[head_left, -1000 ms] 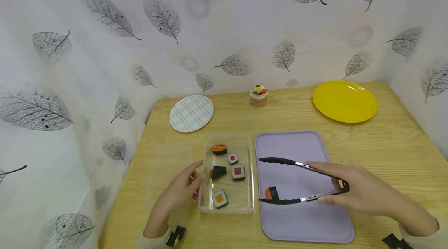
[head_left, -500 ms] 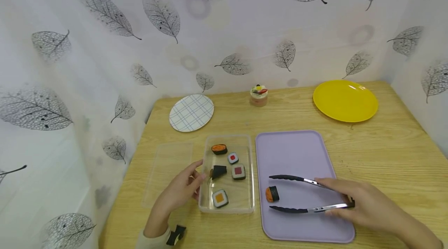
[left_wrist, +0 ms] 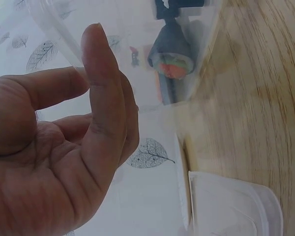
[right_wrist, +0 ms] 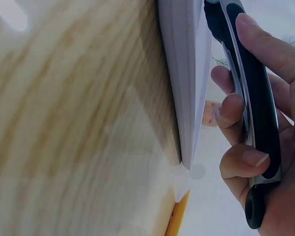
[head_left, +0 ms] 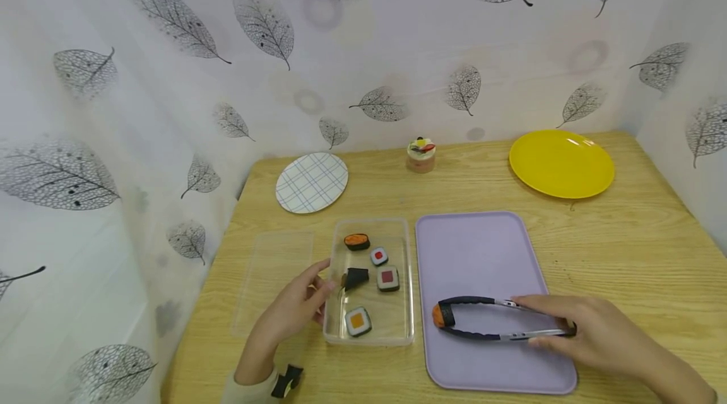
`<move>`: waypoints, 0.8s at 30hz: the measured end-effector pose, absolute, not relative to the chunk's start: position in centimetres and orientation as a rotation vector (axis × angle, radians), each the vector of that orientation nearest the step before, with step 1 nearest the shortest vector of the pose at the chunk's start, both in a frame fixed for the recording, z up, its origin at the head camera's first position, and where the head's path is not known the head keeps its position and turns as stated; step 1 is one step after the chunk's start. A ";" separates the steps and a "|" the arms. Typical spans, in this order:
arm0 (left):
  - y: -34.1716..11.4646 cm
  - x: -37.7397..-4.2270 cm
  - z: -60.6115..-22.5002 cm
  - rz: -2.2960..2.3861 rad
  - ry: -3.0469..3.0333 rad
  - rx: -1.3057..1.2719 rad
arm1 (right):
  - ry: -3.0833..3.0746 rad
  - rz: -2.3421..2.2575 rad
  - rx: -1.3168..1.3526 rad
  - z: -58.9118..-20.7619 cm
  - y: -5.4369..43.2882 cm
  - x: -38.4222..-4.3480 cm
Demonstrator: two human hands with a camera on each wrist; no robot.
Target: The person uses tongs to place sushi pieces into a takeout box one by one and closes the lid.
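My right hand [head_left: 591, 328] grips black-and-silver tongs [head_left: 514, 336] over the purple tray [head_left: 483, 246]. The tong tips stand on both sides of a toy gunkan sushi [head_left: 443, 314], orange with a black wrap, at the tray's left side. In the right wrist view, fingers and thumb wrap the tongs' dark handle [right_wrist: 258, 108]. At the left wall of a clear plastic box [head_left: 369, 333] rests my left hand [head_left: 292, 306], its fingers loosely bent. Inside the box lie several toy sushi pieces, among them a dark hand roll [head_left: 356, 278] and an orange-centred roll [head_left: 358, 322].
A clear lid [head_left: 272, 278] lies left of the box, partly behind the left hand. Farther back are a checked white plate [head_left: 312, 183], a small toy cake [head_left: 421, 156] and a yellow plate [head_left: 562, 164]. A leaf-patterned curtain [head_left: 307, 88] hangs round the wooden table [head_left: 625, 252].
The right hand has shifted the tongs slightly right and down, and their arms have come together round the gunkan sushi. The left hand has stayed at the box.
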State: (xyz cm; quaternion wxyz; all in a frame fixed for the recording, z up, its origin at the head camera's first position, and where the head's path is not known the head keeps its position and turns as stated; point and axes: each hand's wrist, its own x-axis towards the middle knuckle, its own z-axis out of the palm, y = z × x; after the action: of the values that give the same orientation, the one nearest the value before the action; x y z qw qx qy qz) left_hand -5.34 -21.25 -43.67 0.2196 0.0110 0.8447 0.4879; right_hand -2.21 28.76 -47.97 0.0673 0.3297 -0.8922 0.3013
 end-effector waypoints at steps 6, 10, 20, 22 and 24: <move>-21.3 -5.3 -43.6 1.344 2.344 0.022 | -2.658 0.938 1.000 -46.8 29.0 -2.6; -21.3 -5.4 -43.5 1.348 2.339 0.021 | -2.607 0.975 1.037 -45.4 29.0 -3.5; -21.4 -5.4 -43.5 1.348 2.331 0.023 | -2.601 0.915 1.174 -41.1 27.1 -6.3; -21.4 -5.3 -43.5 1.349 2.332 0.029 | -2.618 0.863 1.210 -40.4 26.2 -6.8; -21.4 -5.4 -43.6 1.351 2.333 0.039 | -2.622 0.815 1.266 -39.8 25.3 -7.3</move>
State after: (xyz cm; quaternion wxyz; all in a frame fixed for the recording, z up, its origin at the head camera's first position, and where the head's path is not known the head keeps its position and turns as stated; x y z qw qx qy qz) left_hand -5.36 -21.41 -43.64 0.2211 0.0140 0.8439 0.4886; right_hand -7.34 25.33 -39.85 0.0591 0.4181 -0.8656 0.2692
